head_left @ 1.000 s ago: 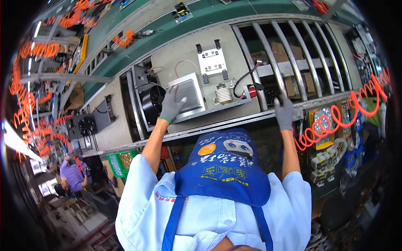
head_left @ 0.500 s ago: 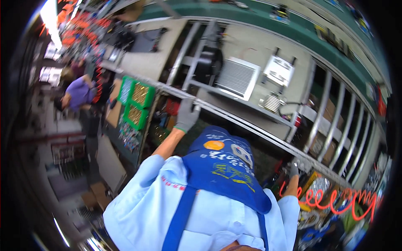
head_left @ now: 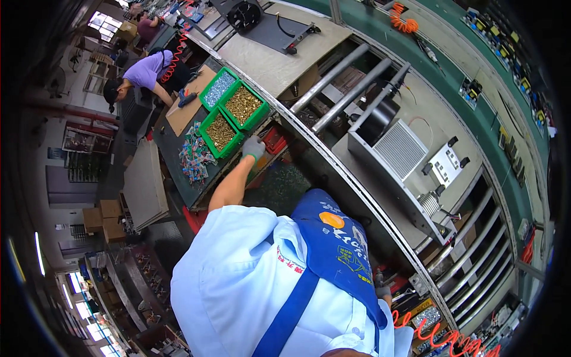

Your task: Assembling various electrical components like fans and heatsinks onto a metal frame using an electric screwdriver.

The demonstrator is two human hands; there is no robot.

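My left hand (head_left: 254,147), in a grey glove with a green cuff, is just beside the near corner of the green bins, over the side table's edge. Its fingers look loosely spread, with nothing visible in them. Two bins hold brass-coloured screws (head_left: 242,107), and a third holds silver screws (head_left: 219,89). Low at the right, partly hidden by my blue apron (head_left: 351,256), my gloved right hand (head_left: 383,291) is closed around a grey screwdriver-like tool (head_left: 379,277). On the line stands an open metal housing (head_left: 386,169) with a grille panel (head_left: 399,150) and a white board (head_left: 446,165).
A metal rail and rollers (head_left: 476,268) run along the line. A red coiled hose (head_left: 440,340) hangs at the lower right. Small wired parts (head_left: 196,154) lie by the bins, near a blue power drill (head_left: 187,97). A person in purple (head_left: 143,74) bends over the table's far end.
My view and body have turned left. My left hand has left the metal rail and moved to the green bins. My right hand stays low at the right.
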